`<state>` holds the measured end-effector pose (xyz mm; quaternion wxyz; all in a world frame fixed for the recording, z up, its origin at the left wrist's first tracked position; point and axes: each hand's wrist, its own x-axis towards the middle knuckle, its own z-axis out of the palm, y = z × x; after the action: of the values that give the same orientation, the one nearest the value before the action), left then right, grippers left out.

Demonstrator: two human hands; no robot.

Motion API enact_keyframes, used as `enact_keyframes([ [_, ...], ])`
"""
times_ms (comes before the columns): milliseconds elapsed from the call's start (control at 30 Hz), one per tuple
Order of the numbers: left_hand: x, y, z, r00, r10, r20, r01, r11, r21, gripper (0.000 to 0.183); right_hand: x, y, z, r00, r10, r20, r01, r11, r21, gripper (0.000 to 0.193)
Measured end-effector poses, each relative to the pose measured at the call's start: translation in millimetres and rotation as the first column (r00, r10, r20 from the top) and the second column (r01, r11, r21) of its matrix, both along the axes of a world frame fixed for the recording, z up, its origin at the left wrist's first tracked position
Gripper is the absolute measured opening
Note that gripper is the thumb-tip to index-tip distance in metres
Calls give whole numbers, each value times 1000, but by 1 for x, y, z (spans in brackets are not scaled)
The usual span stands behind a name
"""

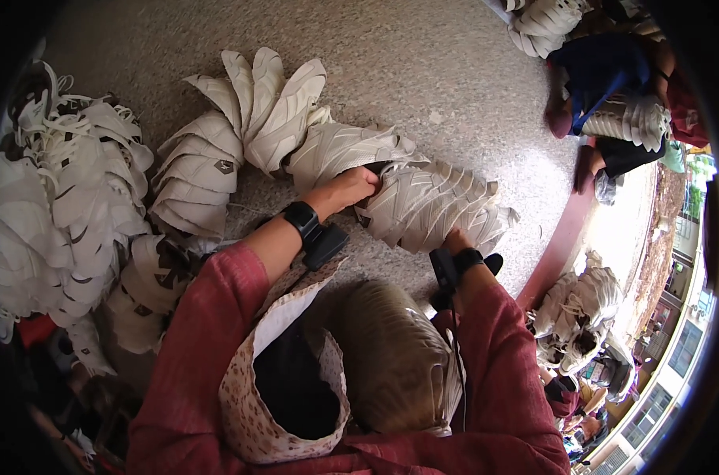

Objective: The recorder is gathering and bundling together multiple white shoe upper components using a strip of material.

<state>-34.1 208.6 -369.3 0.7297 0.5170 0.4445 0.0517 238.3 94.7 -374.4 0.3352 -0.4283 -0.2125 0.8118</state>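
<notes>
A row of nested white shoe uppers [434,202] lies on the speckled floor in front of me. My left hand [351,188] is closed at its left end, with the fingertips hidden in the dark opening of an upper. Against the row's near right side is my right hand [457,240], whose fingers are hidden by the uppers. Touching the row's left end is another white upper [339,150]. Beyond it, several uppers [276,111] fan out upright, beside a further nested stack [197,178]. Dark bands with small devices sit on both my wrists.
A big heap of white uppers [90,190] fills the left side. Close to my body are a spotted fabric piece [244,380] and a brownish ribbed bundle [387,356]. More uppers [585,309] lie at right. Other people sit at upper right, one with a stack [628,123].
</notes>
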Motion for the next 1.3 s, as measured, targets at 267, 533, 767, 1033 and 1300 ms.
enact_keyframes([
  [267,-14,-2,-14,996,48,69,-39,993,-116,23,-28,-9,3,996,16,89,-28,990,138,32],
  [533,-11,0,5,997,-5,-80,-1,997,-77,31,-37,-16,5,979,19,201,-74,961,268,31],
  [767,-7,3,7,990,19,-141,-36,992,-118,32,-54,-14,6,955,14,295,-129,918,376,31],
  [1033,-7,-6,0,993,106,-46,-109,990,-85,24,-58,-7,7,921,2,390,-207,850,483,31],
  [1300,0,-37,35,938,342,59,-286,666,689,30,-36,8,8,857,-62,512,-273,788,552,31],
])
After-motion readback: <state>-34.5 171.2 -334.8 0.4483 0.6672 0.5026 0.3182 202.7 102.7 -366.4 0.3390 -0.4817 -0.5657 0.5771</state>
